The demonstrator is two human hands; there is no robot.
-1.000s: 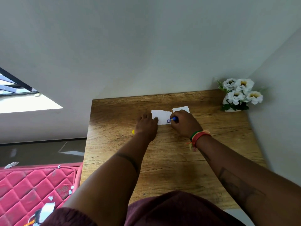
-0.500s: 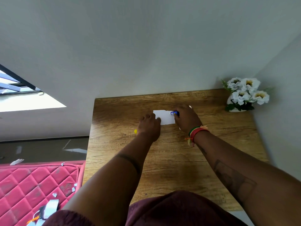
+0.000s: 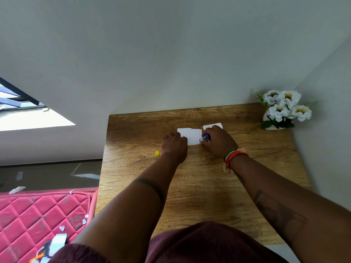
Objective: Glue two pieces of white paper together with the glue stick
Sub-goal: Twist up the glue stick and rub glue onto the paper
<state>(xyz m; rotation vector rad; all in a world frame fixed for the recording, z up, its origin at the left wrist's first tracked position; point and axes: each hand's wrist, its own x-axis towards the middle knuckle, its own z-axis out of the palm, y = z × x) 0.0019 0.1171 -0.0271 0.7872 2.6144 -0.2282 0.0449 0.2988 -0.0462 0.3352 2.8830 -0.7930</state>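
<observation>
A white piece of paper [image 3: 191, 135] lies flat on the wooden table [image 3: 199, 186]. My left hand [image 3: 174, 147] presses its left edge down with the fingers. My right hand [image 3: 218, 142] grips a blue glue stick [image 3: 204, 138] whose tip touches the paper's lower right edge. A second white piece of paper [image 3: 209, 126] lies just behind my right hand, partly hidden by it. A small yellow cap [image 3: 157, 153] rests on the table to the left of my left hand.
A white vase of white flowers [image 3: 283, 111] stands at the table's far right corner by the wall. A pink quilted mattress [image 3: 38, 215] with paper scraps lies on the floor to the left. The table's far edge meets the wall.
My right hand has slid the glue stick back down from the paper's top right corner to its lower right edge. The second paper shows again behind it. My left hand stayed put.
</observation>
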